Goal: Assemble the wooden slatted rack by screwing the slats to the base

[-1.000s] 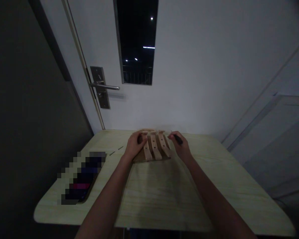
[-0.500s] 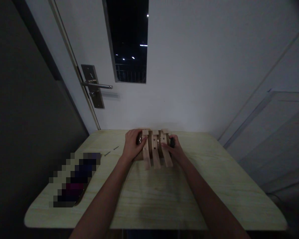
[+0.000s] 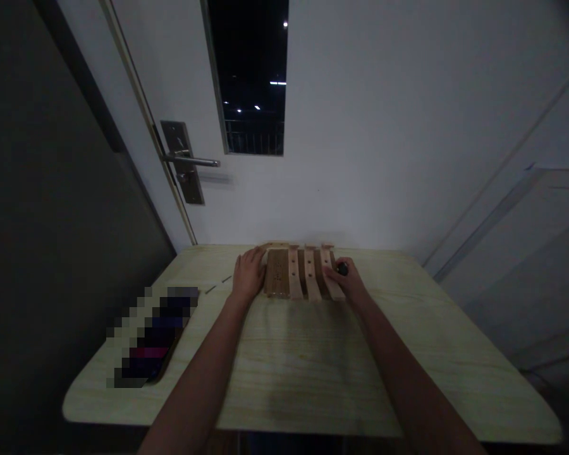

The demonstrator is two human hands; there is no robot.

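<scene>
A brown block [image 3: 278, 272], with shiny patches like clear tape along its front edge, lies near the far side of the table. Three pale wooden strips [image 3: 310, 273] with dark holes lie across it. My left hand [image 3: 249, 275] is closed against its left end, fingers curled round the edge. By those fingertips, another pale strip [image 3: 277, 244] shows behind the block; whether I grip it I cannot tell. My right hand [image 3: 348, 281] grips the right end, thumb on the outermost strip. A black round thing [image 3: 342, 268] shows between that thumb and forefinger.
A partly blurred phone-like dark slab [image 3: 159, 347] lies on the table [image 3: 322, 379] at the left. Two thin metal pieces, perhaps screws [image 3: 210, 289], are left of my left hand. Behind the table stands a white door with a lever handle [image 3: 194, 162].
The block has turned, showing a flat brown face with the strips lying across it. My left hand has slid off the left strip to the block's end. My right hand still grips the right end.
</scene>
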